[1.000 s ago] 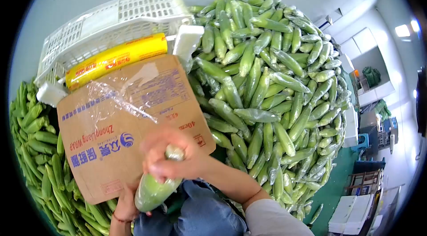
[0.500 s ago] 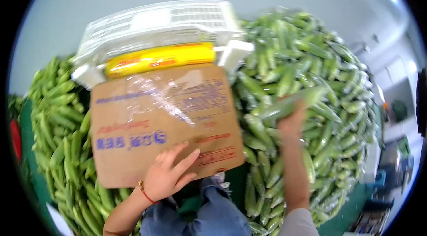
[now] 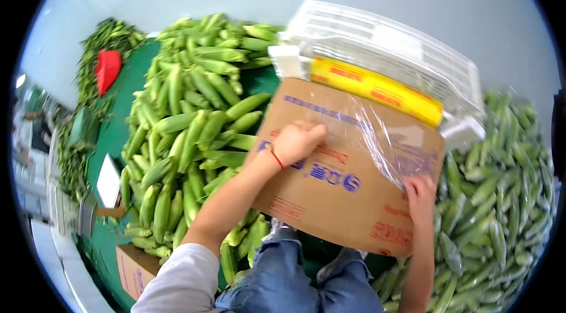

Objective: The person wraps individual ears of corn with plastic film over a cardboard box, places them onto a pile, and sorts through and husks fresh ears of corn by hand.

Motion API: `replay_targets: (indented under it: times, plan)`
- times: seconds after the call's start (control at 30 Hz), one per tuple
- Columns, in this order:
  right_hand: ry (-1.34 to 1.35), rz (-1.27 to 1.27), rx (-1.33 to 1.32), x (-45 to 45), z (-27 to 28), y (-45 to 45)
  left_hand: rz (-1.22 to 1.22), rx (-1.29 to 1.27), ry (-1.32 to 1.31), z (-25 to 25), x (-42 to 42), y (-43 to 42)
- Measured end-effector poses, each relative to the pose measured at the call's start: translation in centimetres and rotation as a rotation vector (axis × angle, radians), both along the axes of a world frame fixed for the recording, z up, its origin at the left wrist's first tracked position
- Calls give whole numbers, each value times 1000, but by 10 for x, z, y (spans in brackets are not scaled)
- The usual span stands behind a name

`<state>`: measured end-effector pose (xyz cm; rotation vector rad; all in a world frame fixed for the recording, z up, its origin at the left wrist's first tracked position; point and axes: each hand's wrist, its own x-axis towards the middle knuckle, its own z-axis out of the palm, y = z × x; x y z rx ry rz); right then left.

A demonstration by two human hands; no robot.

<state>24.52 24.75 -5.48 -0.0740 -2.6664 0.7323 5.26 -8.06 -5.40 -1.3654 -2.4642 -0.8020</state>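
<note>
A brown cardboard sheet (image 3: 330, 212) with blue and red print lies tilted over my knees. Clear plastic film (image 3: 374, 142), wrinkled and shiny, stretches across its upper part from a yellow roll (image 3: 377, 90). On the sheet's left half, my left hand (image 3: 299, 143), with a red string at the wrist, is closed at the film's left side. Near the sheet's right edge, my right hand (image 3: 420, 194) pinches the film. No corn is in either hand.
Unwrapped green corn (image 3: 177, 136) is heaped on the left, film-wrapped corn (image 3: 489, 212) on the right. A white plastic crate (image 3: 383, 35) stands behind the roll. A red object (image 3: 108, 70), a white board (image 3: 108, 182) and a cardboard box (image 3: 137, 269) are farther left.
The view has turned left. My right hand has let go of the wrapped corn over the right heap and come back to the sheet. My left hand has gone from spread to closed, farther up the sheet.
</note>
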Motion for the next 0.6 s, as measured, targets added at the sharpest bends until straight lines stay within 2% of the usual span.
replay_targets:
  times: [0.03, 0.1, 0.13, 0.2, 0.23, 0.3, 0.33, 0.37, 0.4, 0.43, 0.47, 0.53, 0.57, 0.6]
  plan:
    - [-55, -57, -207, 16, 4, -6, 53, 4, -72, 12, 14, -14]
    - [-172, -212, -376, 56, 5, 9, 101, 108, -15, 19, 45, -53]
    - [-198, -246, -663, 75, 12, 3, 91, 65, -41, 20, 67, -75]
    - [-319, -29, -570, 108, 19, -12, 37, 31, -123, 17, 114, -113]
    - [-370, -4, -511, 119, 16, -19, -3, 36, -176, 15, 135, -125]
    - [-448, 49, -378, 126, 17, -33, 152, 120, -218, 12, 149, -145]
    - [-414, -31, -453, 126, 21, -43, 227, 160, -242, 8, 151, -155]
    - [-433, -55, -429, 125, 22, -45, 441, 164, -103, 8, 126, -166]
    - [-453, -76, -404, 123, 20, -47, 741, 73, -137, 7, 96, -171]
    - [-467, -100, -380, 119, 19, -49, 805, -75, 47, 6, 64, -178]
    - [-470, -80, -382, 115, 20, -50, 955, -288, 50, -14, 33, -192]
    - [-486, -63, -380, 112, 27, -50, 1087, -658, -221, -59, -3, -220]
    - [-492, -76, -369, 113, 29, -50, 1114, -760, -356, -63, -8, -225]
    - [-500, -100, -358, 113, 29, -52, 1135, -674, -484, -99, -29, -258]
